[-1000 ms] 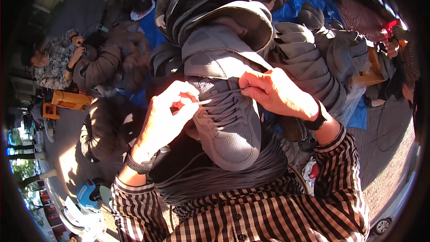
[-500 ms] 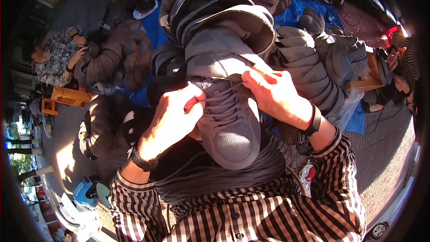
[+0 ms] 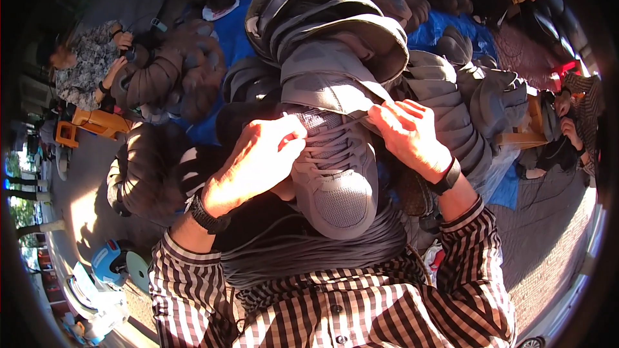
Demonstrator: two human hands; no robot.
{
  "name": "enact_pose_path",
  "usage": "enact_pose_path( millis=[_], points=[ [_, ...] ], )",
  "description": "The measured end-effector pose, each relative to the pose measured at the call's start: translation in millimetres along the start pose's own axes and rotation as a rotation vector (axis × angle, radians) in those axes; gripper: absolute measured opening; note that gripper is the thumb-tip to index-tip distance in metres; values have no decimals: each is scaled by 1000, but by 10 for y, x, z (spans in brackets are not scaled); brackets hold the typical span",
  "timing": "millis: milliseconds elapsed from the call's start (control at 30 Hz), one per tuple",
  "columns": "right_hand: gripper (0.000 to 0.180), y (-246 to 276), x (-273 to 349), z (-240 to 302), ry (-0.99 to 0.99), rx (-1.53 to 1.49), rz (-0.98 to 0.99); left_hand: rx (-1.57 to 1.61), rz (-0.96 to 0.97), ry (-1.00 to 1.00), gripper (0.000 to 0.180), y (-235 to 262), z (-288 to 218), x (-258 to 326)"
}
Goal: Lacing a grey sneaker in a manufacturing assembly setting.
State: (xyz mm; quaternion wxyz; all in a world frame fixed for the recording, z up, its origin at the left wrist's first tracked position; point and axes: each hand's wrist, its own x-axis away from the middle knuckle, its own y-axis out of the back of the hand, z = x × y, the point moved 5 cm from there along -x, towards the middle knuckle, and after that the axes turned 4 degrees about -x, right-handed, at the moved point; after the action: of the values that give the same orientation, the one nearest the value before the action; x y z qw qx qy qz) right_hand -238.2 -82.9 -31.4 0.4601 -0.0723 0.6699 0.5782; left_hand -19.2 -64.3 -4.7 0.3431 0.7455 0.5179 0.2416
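A grey shoe upper [image 3: 343,200] with a mesh toe lies toe toward me, its grey shoelace [image 3: 332,149] threaded crosswise over the tongue. At the left row of eyelets, my left hand [image 3: 258,161] is closed in a pinch on the lace. My right hand [image 3: 412,138] pinches the lace at the top right of the lacing, its thumb and forefinger together. Behind the laced upper, a stack of nested grey shoe uppers [image 3: 322,64] leans away from me. A thick bundle of loose grey laces [image 3: 309,245] lies across my lap.
More stacked uppers [image 3: 445,103] stand at the right, with another coil of them [image 3: 145,164] at the left. A blue tarp [image 3: 225,32] lies under the stacks. One person [image 3: 84,67] works at the left beside an orange stool [image 3: 97,122]; others sit at the right.
In the picture, the shoe upper and stack have shifted slightly right. My left hand has moved in against the left eyelets; my right hand keeps its pinch at the right side.
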Motion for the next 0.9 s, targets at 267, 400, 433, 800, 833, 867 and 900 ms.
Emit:
enact_pose_path(
  millis=[267,400,433,800,833,867,900],
  points=[
    [31,71,291,-109,-69,53,130,370,54,69,15,-100,172,24],
    [21,255,600,-300,-205,13,155,515,79,123,16,35,210,179],
    [18,320,673,-359,-277,-37,147,465,86,114,16,119,242,246],
    [6,629,1708,-603,-716,25,319,238,-91,358,13,1092,871,1219],
    [6,642,1705,-592,-736,-18,289,205,-104,388,12,1148,894,1313],
    [6,674,1677,-591,-738,-18,287,215,-116,385,12,1183,941,1393],
    [7,798,1622,-637,-792,-78,151,224,-128,380,12,1189,987,1458]
  ],
)
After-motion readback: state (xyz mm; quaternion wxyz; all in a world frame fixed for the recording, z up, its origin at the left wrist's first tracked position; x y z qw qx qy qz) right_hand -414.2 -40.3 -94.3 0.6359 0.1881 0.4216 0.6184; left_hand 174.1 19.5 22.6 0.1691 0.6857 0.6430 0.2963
